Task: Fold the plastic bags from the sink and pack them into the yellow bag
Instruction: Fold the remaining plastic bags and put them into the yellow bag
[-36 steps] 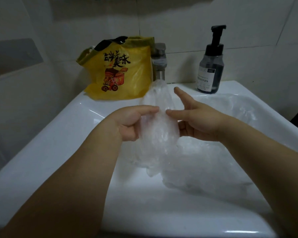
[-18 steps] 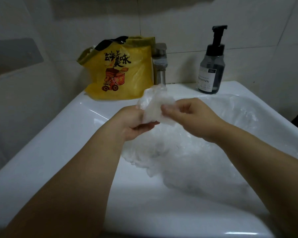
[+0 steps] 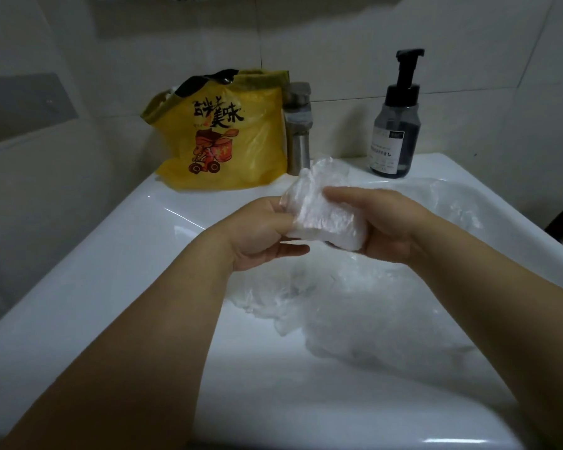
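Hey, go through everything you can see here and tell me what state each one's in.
Folded bag, compact, held over the sink.
Left hand, pinches the folded bag.
Right hand, grips the folded bag.
Loose bags, crumpled in the sink.
Yellow bag, upright on the sink rim.
Tap, no water running.
Pump bottle, upright.

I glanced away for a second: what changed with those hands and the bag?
The clear bag, a long hanging strip a second ago, is now folded into a small wad. The right hand, open-fingered then, now grips it; the left hand keeps pinching its other edge. The yellow bag, soap bottle, tap and pile in the sink stayed put.
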Demonstrator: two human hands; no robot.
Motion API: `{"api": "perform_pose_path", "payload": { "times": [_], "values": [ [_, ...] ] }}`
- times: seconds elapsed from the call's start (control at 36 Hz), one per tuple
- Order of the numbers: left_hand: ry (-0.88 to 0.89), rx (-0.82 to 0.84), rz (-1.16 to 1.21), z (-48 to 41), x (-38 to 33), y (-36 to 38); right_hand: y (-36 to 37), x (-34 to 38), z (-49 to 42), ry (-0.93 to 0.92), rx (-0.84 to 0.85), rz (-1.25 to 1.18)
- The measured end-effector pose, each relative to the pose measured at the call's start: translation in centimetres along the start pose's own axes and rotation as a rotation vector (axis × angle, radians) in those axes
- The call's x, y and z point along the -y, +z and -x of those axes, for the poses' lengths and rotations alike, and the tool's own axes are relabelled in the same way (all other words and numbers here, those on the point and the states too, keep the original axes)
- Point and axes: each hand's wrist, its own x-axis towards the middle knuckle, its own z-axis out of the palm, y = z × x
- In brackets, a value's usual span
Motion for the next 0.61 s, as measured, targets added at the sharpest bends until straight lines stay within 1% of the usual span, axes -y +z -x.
{"api": "perform_pose_path", "payload": {
  "times": [0.06,0.11,0.17,0.25,0.31,0.33,0.39,0.44,0.5,0.53,0.56,0.61],
  "values": [
    [0.003,0.002,0.033,0.1,-0.3,-0.1,0.1,0.3,0.1,-0.103,-0.062,-0.043],
    [0.011,-0.014,0.120,0.3,-0.8,-0.4,0.1,0.5,0.2,-0.175,-0.066,-0.041],
    [-0.011,-0.033,0.175,0.4,-1.1,-0.8,0.0,0.5,0.3,-0.178,-0.027,0.030],
    [-0.027,-0.007,0.111,0.3,-0.8,-0.7,0.1,0.1,0.2,-0.114,0.043,0.215],
    [-0.013,-0.043,0.067,0.2,-0.4,-0.2,0.4,-0.2,0.2,-0.117,0.031,0.293],
    [-0.001,-0.095,0.055,0.0,-0.3,-0.2,0.4,-0.2,0.1,-0.121,0.011,0.271],
    [0.031,-0.200,0.084,-0.4,-0.1,-0.5,0.3,-0.2,-0.1,-0.095,-0.004,0.139],
    [0.074,-0.271,0.174,-0.8,-0.1,-1.0,0.3,-0.1,-0.1,-0.011,0.085,0.022],
    [0.119,-0.301,0.286,-1.0,-0.4,-1.0,0.6,-0.5,0.2,0.083,0.187,0.008],
    [0.136,-0.299,0.326,-1.0,-0.5,-0.9,0.8,-0.7,0.2,0.104,0.205,0.016],
    [0.146,-0.291,0.343,-0.9,-0.5,-0.8,1.0,-1.0,0.1,0.104,0.192,0.019],
    [0.146,-0.263,0.344,-0.9,-0.5,-0.5,1.1,-1.2,-0.1,0.051,0.111,-0.015]
  ]
}}
